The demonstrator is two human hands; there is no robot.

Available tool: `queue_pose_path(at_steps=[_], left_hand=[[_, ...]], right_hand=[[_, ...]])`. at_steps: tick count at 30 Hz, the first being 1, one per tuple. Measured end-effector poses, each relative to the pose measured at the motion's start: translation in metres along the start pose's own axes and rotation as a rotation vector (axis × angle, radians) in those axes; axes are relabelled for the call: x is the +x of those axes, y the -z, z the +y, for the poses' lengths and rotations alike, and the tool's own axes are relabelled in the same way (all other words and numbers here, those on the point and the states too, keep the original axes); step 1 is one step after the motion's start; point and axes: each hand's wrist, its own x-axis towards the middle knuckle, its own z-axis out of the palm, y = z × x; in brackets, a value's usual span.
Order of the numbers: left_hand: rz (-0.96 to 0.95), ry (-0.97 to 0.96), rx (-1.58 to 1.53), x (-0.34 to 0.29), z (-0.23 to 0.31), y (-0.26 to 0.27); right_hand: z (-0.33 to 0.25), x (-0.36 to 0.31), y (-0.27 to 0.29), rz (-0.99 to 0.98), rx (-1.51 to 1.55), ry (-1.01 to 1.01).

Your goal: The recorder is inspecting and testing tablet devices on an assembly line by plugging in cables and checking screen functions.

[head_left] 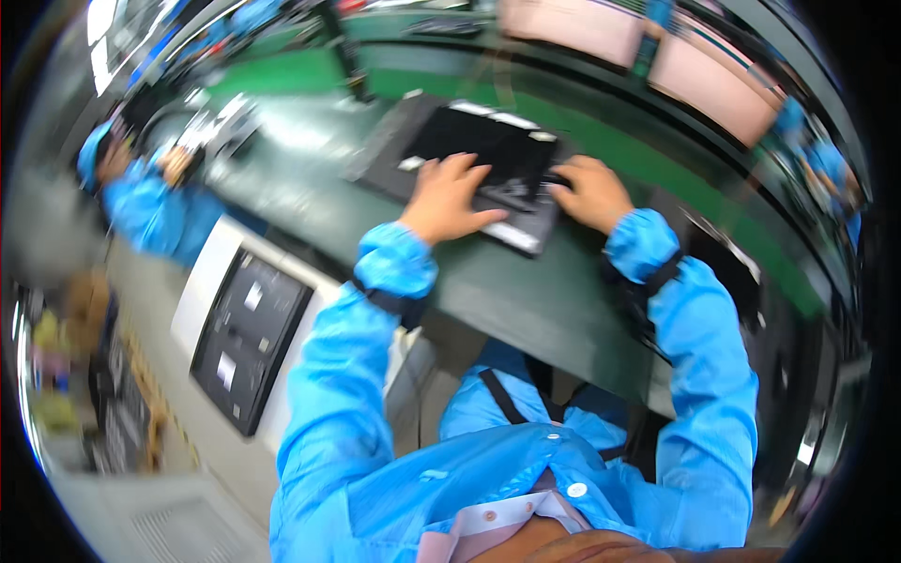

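A flat black panel [477, 145] with white tabs along its edges lies on a dark grey board [383, 150] on the green table, with motion blur hiding its fine details. My left hand [449, 199] rests over the panel's near left part, fingers spread and the thumb pointing right. At the panel's right edge is my right hand [593, 192], its thumb and fingers apart around a dark patch by the edge. Whether that hand touches the panel is unclear. A white strip [514, 235] shows on the dark surface just below my left thumb.
A black flat case [249, 338] lies on a white surface at my left. Another dark panel [723, 267] sits beyond my right forearm. At the far left a person in blue [155, 211] works at the same table [526, 314]. A black post [343, 52] stands behind.
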Motion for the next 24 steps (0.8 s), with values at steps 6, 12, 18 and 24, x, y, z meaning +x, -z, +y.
queue_pose_path(at_steps=[6,12,18,24], left_hand=[[0.130,-0.007,-0.039,0.008,0.004,-0.012],[0.315,-0.127,-0.012,0.014,-0.034,-0.005],[0.467,-0.068,-0.058,-0.002,0.002,0.057],[0.551,0.386,-0.986,-0.149,0.048,0.074]], right_hand=[[0.000,0.017,0.028,-0.071,0.176,-0.091],[-0.048,0.048,0.065,-0.153,0.020,-0.014],[-0.042,-0.019,0.130,0.229,-0.070,0.131],[-0.072,-0.204,0.148,-0.132,-0.285,-0.246]])
